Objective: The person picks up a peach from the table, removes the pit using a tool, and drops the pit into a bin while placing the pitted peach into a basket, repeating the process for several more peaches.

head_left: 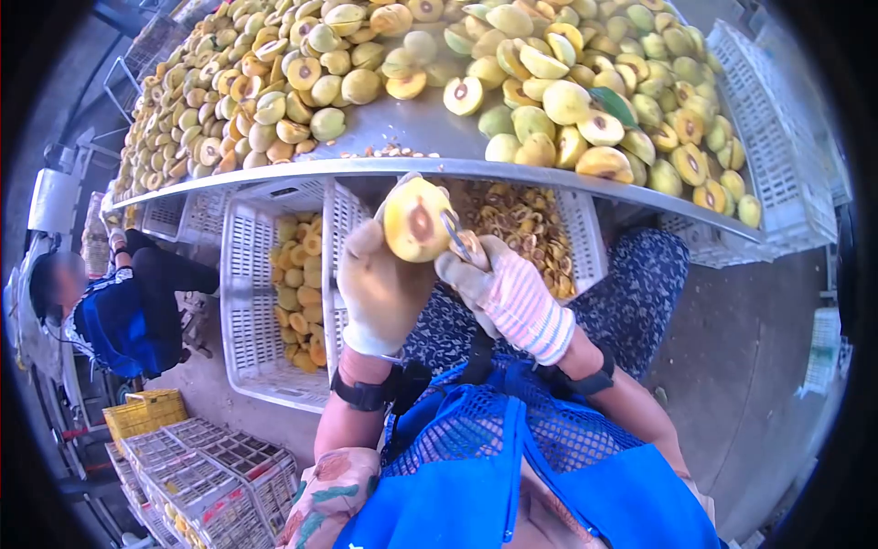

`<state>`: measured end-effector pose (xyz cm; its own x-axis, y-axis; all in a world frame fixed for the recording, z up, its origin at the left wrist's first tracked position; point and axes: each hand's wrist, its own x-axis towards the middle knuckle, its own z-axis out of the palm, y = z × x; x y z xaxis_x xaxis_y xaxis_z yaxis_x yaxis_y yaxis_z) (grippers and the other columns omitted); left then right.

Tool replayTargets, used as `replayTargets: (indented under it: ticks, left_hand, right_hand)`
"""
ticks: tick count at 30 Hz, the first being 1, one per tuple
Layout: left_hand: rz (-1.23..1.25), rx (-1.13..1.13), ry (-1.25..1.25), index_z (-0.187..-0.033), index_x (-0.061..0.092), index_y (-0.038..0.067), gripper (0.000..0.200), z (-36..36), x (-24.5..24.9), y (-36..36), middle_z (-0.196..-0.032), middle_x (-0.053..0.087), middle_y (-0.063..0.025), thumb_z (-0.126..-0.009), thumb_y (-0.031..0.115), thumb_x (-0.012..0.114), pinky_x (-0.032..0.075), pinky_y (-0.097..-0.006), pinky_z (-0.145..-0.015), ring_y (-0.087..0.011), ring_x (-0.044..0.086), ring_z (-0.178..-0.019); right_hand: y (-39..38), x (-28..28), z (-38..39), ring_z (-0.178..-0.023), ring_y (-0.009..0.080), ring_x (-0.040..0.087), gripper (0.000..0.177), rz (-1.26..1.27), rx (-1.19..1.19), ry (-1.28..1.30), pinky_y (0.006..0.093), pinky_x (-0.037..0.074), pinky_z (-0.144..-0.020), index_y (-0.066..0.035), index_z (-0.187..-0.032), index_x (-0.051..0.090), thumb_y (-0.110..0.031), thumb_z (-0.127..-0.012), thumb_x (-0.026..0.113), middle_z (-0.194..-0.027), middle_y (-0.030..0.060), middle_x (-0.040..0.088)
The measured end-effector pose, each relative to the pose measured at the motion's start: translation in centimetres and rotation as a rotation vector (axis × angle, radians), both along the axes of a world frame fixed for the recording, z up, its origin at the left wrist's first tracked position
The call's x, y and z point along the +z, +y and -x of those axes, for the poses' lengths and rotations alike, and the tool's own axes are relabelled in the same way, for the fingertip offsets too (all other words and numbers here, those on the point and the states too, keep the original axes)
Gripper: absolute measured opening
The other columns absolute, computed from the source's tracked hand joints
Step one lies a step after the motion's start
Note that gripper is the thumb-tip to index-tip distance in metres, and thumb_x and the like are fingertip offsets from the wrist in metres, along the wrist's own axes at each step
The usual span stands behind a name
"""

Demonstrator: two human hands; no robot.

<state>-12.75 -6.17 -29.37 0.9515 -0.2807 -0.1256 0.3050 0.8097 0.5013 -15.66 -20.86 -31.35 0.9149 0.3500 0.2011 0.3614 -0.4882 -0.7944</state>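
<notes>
My left hand [384, 279], in a stained whitish glove, grips a halved yellow peach [416, 220] with its cut face and brownish pit hollow toward me. My right hand [512, 293], in a striped knitted glove, is closed round the handle of a small pitting tool [452, 227]. The tool's metal end is at the right edge of the peach's cut face. Both hands are just below the metal table edge [366, 167]. Beneath them, one white crate [235, 302] holds pale orange peach halves [300, 274], and another contains brown pits and scraps [521, 229].
Halved peaches [293, 82] lie heaped across the metal table, with pit fragments [393, 152] near its edge. White crates [777, 137] stand at the right. Stacked crates [201, 476] and a yellow crate [146, 412] are at lower left. Another person [119, 311] sits at the left.
</notes>
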Motion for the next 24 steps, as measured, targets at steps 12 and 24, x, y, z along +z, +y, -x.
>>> replayTargets:
  ticks: [12, 24]
  left_hand:
    - [-0.297, 0.035, -0.168, -0.109, 0.042, 0.006, 0.035, 3.3, 1.4, 0.1, -0.111, 0.053, -0.0175, -0.079, 0.019, 0.053, 0.049, -0.0340, -0.071, -0.0254, 0.056, -0.089]
    - [-0.095, 0.236, 0.086, -0.125, 0.042, 0.004, 0.053, 1.3, 1.6, -5.3, -0.103, 0.055, -0.0137, -0.089, 0.044, 0.040, 0.048, -0.0408, -0.079, -0.0270, 0.055, -0.090]
  right_hand:
    - [0.4, 2.6, 2.6, -0.080, 0.0100, 0.059, 0.028, -0.799, -0.320, 0.519, 0.0249, 0.049, -0.068, 0.000, -0.104, 0.053, -0.016, -0.082, 0.062, -0.088, 0.0083, 0.062]
    - [-2.5, 1.9, 2.6, -0.060, 0.0220, 0.055, 0.017, -0.557, -0.351, -0.003, 0.0328, 0.048, -0.054, -0.005, -0.079, 0.049, -0.020, -0.087, 0.052, -0.076, 0.0100, 0.046]
